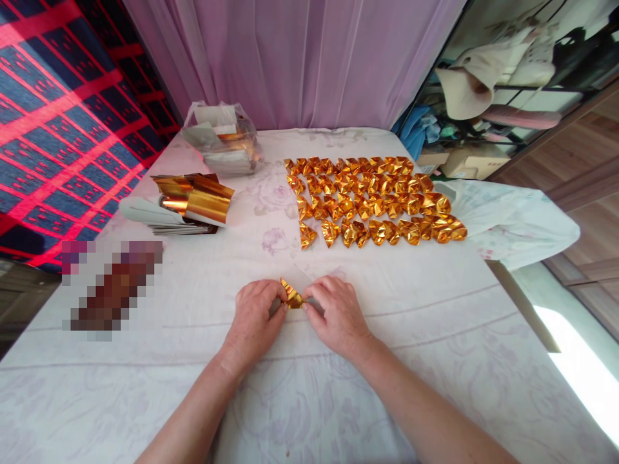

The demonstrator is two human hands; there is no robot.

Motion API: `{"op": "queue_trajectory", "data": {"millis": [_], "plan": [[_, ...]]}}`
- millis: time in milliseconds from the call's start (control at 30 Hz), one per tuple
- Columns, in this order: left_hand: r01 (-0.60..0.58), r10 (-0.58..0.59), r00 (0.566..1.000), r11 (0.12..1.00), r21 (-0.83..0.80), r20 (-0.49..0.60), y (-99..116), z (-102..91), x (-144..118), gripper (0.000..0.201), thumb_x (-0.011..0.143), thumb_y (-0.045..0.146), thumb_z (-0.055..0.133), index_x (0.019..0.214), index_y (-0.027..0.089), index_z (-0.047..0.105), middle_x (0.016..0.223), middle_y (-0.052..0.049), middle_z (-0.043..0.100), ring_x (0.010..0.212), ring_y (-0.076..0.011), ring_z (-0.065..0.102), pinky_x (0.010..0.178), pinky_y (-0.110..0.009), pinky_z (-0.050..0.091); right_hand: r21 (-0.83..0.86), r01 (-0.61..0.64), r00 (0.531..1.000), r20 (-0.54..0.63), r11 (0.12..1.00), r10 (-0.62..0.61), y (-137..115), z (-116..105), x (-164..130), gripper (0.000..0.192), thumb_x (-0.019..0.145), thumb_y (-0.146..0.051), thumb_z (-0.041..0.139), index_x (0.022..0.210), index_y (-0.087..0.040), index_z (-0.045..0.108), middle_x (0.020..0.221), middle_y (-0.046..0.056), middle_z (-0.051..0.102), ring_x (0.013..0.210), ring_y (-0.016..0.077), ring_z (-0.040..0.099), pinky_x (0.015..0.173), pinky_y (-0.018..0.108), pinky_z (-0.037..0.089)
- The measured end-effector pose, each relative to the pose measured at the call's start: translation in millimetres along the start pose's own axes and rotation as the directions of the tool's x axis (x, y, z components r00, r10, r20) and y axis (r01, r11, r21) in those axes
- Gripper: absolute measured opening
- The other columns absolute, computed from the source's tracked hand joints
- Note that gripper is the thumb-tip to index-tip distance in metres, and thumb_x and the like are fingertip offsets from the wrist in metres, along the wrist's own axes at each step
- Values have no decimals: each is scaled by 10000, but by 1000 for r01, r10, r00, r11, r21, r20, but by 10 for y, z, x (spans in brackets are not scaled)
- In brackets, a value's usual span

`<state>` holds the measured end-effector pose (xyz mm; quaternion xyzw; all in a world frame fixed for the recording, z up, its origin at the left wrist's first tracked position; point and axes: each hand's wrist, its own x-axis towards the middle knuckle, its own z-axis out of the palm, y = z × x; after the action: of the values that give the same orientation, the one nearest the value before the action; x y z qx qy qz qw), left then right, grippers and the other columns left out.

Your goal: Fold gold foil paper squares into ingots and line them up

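While closed, hands on gold foil.

Rows of folded gold pieces are lying on the white floral cloth toward one o'clock. A stack of gold foil sheets is sitting at ten o'clock, a clear plastic bag behind it. A pink curtain is hanging at twelve.
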<state>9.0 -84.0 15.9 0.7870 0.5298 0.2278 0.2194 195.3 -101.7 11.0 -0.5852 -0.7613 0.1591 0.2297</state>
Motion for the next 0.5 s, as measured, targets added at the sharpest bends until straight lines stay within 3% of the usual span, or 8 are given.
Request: {"op": "queue_trajectory", "data": {"millis": [133,333,500], "plan": [[-6,6,1000,1000,7,-4,-6,10,-7,156,789,100,559,858,239,565,945,-8,678,940,-225,599,862,-392,403,-34,78,997,-20,996,-78,-8,-8,-30,177,879,-173,623,1004,-267,704,949,24,634,921,195,546,815,347,334],[-9,9,1000,1000,-7,6,-10,19,-16,151,799,98,545,863,235,556,952,-9,668,946,-220,587,880,-391,396,-233,215,972,-46,948,-232,-68,-34,-93,238,917,-156,584,1085,-273,705,992,31,657,871,189,509,804,360,310],[-3,3,1000,1000,-7,13,-10,16,-16,146,799,107,544,868,234,557,955,-8,665,953,-225,579,874,-395,392,-245,261,956,-70,934,-286,-75,3,-108,230,915,-172,610,1087,-285,712,962,26,652,854,188,485,783,349,309]]}}
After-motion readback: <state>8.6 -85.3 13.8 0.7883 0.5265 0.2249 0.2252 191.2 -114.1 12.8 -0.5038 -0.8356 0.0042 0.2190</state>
